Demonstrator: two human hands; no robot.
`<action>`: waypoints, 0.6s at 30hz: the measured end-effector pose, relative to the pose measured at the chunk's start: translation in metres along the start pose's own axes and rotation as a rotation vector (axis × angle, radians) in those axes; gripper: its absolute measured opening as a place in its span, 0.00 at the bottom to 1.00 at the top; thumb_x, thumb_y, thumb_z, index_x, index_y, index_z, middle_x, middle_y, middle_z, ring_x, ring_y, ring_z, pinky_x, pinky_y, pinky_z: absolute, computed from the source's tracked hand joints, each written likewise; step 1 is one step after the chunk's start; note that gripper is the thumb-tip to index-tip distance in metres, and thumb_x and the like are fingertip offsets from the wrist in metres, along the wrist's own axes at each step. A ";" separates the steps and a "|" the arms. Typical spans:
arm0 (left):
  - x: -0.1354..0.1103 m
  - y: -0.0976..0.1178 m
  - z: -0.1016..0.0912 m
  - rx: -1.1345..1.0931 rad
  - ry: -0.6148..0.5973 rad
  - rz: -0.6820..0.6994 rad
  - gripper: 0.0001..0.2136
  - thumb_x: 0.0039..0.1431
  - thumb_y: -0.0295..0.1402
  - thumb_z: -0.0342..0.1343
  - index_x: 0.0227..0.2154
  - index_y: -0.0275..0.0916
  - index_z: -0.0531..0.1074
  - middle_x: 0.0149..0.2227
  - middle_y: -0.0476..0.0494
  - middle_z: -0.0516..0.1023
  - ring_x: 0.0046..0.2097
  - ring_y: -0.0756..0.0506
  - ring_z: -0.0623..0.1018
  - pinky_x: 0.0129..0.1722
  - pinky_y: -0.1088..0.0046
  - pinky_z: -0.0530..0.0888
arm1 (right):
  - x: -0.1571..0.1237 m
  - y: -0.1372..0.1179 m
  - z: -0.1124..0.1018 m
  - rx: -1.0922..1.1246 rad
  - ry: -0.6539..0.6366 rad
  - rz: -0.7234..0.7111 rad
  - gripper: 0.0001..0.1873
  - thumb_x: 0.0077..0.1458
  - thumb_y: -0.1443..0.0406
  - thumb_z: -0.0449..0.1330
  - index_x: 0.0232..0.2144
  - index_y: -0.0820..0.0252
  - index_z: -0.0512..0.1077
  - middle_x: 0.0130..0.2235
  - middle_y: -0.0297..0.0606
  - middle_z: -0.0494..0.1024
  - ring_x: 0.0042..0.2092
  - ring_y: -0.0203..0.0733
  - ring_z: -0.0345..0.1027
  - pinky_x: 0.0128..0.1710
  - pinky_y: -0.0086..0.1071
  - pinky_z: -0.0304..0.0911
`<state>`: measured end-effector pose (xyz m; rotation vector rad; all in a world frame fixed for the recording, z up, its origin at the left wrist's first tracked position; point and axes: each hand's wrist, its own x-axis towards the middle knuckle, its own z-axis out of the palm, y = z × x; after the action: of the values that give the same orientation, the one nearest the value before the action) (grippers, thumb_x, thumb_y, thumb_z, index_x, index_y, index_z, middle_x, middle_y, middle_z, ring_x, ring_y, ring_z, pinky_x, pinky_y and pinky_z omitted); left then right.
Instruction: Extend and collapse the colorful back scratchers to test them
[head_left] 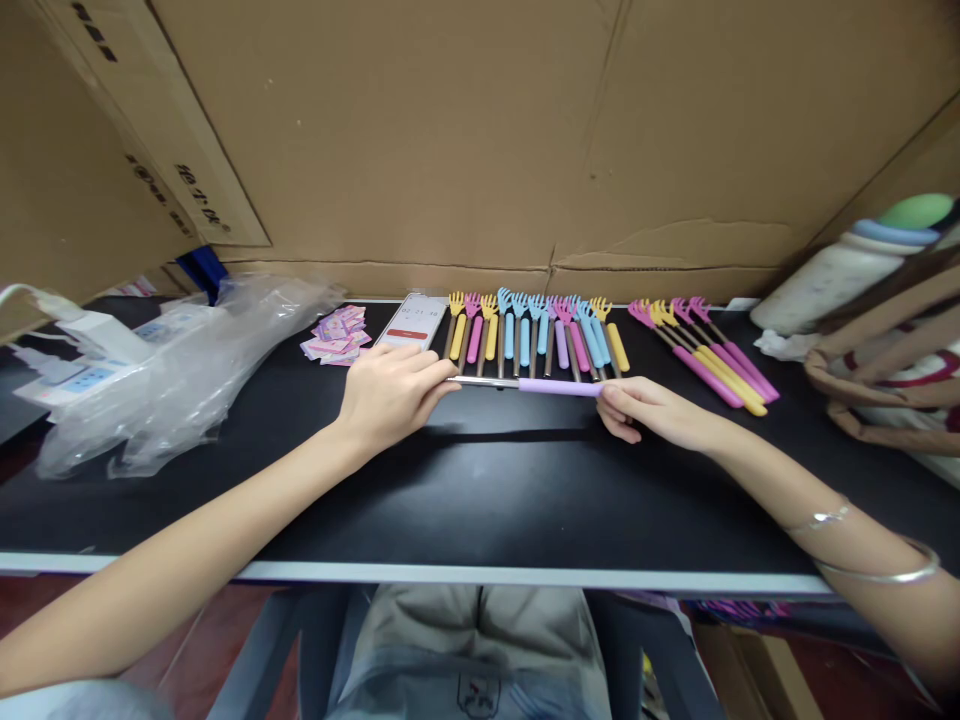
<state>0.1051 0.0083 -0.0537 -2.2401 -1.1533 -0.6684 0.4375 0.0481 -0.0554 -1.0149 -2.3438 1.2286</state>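
Note:
A back scratcher with a metal shaft and a lilac grip (555, 386) lies crosswise in front of a row of several others (532, 335). My left hand (390, 395) pinches its metal end, fingers closed round the head. My right hand (649, 408) holds the lilac grip end between closed fingers. The row has yellow, pink, blue and lilac handles with hand-shaped heads pointing away from me. A second bunch of pink and yellow scratchers (705, 355) lies fanned out to the right.
A phone (414, 320) with a lit screen lies left of the row, beside a pile of pink cards (337, 335). Crumpled clear plastic bags (180, 370) and a power strip (67, 375) sit at the left. A bottle (840, 275) and a bag (892, 370) stand at the right. Cardboard (480, 130) walls the back.

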 end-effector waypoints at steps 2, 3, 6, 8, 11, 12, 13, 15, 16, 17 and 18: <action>0.000 0.001 0.000 0.010 0.009 0.000 0.17 0.67 0.41 0.44 0.30 0.41 0.75 0.26 0.46 0.77 0.30 0.46 0.73 0.28 0.69 0.59 | 0.000 -0.002 0.001 0.006 0.004 -0.001 0.27 0.62 0.46 0.43 0.21 0.57 0.56 0.17 0.29 0.63 0.20 0.31 0.54 0.26 0.30 0.52; -0.001 0.001 0.000 0.023 0.015 0.006 0.17 0.66 0.41 0.44 0.30 0.41 0.75 0.26 0.46 0.77 0.30 0.46 0.73 0.28 0.69 0.59 | 0.000 -0.002 0.001 0.001 0.004 0.002 0.27 0.62 0.46 0.43 0.20 0.57 0.56 0.16 0.30 0.63 0.20 0.31 0.54 0.26 0.30 0.52; -0.001 0.001 -0.001 0.043 0.025 0.019 0.16 0.66 0.40 0.45 0.30 0.41 0.74 0.26 0.46 0.76 0.30 0.46 0.73 0.28 0.68 0.59 | 0.001 -0.004 0.003 -0.013 0.003 0.009 0.28 0.62 0.45 0.43 0.20 0.57 0.56 0.16 0.30 0.63 0.20 0.31 0.54 0.26 0.30 0.52; 0.000 0.002 -0.001 0.024 0.013 0.014 0.16 0.66 0.40 0.45 0.30 0.41 0.74 0.26 0.46 0.77 0.30 0.46 0.73 0.29 0.68 0.59 | 0.001 -0.005 0.003 -0.028 -0.006 0.012 0.28 0.62 0.45 0.43 0.19 0.57 0.57 0.16 0.30 0.63 0.20 0.31 0.54 0.26 0.30 0.53; 0.000 0.003 -0.002 0.017 -0.007 0.011 0.16 0.66 0.40 0.45 0.29 0.41 0.74 0.26 0.46 0.77 0.31 0.45 0.74 0.29 0.68 0.60 | 0.001 -0.006 0.005 -0.054 -0.012 0.017 0.29 0.61 0.45 0.44 0.19 0.58 0.58 0.16 0.30 0.62 0.21 0.32 0.54 0.26 0.29 0.53; 0.000 0.003 -0.002 0.028 -0.007 0.013 0.16 0.66 0.40 0.45 0.29 0.41 0.73 0.26 0.47 0.77 0.31 0.46 0.74 0.30 0.68 0.60 | 0.001 -0.007 0.005 -0.057 -0.011 0.018 0.29 0.61 0.45 0.44 0.19 0.58 0.58 0.16 0.30 0.62 0.21 0.32 0.54 0.26 0.29 0.53; 0.000 0.003 -0.001 0.040 -0.004 0.013 0.16 0.66 0.40 0.45 0.28 0.41 0.73 0.26 0.47 0.77 0.31 0.46 0.74 0.30 0.68 0.60 | 0.001 -0.007 0.005 -0.056 -0.011 0.019 0.29 0.61 0.45 0.44 0.19 0.58 0.58 0.16 0.30 0.62 0.20 0.32 0.54 0.26 0.29 0.54; -0.001 0.004 0.000 0.051 0.002 0.015 0.16 0.66 0.40 0.45 0.28 0.41 0.73 0.26 0.47 0.77 0.31 0.46 0.74 0.30 0.68 0.61 | 0.001 -0.008 0.005 -0.051 -0.021 0.018 0.29 0.61 0.44 0.44 0.18 0.58 0.58 0.16 0.29 0.61 0.20 0.31 0.53 0.26 0.29 0.53; -0.001 0.004 0.001 0.048 0.003 0.016 0.16 0.66 0.40 0.45 0.28 0.41 0.73 0.26 0.47 0.77 0.30 0.46 0.74 0.30 0.68 0.61 | 0.001 -0.008 0.005 -0.049 -0.026 0.019 0.29 0.61 0.44 0.44 0.18 0.58 0.57 0.16 0.29 0.61 0.20 0.31 0.53 0.26 0.29 0.53; -0.001 0.004 0.001 0.044 0.001 0.018 0.16 0.66 0.40 0.45 0.28 0.41 0.72 0.26 0.48 0.77 0.30 0.46 0.74 0.30 0.68 0.60 | 0.001 -0.008 0.005 -0.049 -0.031 0.021 0.29 0.61 0.44 0.43 0.19 0.58 0.57 0.16 0.29 0.61 0.20 0.31 0.52 0.26 0.29 0.53; -0.001 0.004 0.002 0.041 -0.003 0.020 0.15 0.66 0.40 0.45 0.28 0.41 0.72 0.26 0.48 0.77 0.30 0.46 0.74 0.29 0.68 0.60 | 0.001 -0.008 0.005 -0.049 -0.032 0.024 0.29 0.61 0.44 0.44 0.19 0.57 0.57 0.17 0.29 0.61 0.21 0.31 0.52 0.26 0.29 0.53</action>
<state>0.1083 0.0069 -0.0573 -2.2167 -1.1340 -0.6284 0.4301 0.0427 -0.0516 -1.0499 -2.4043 1.2100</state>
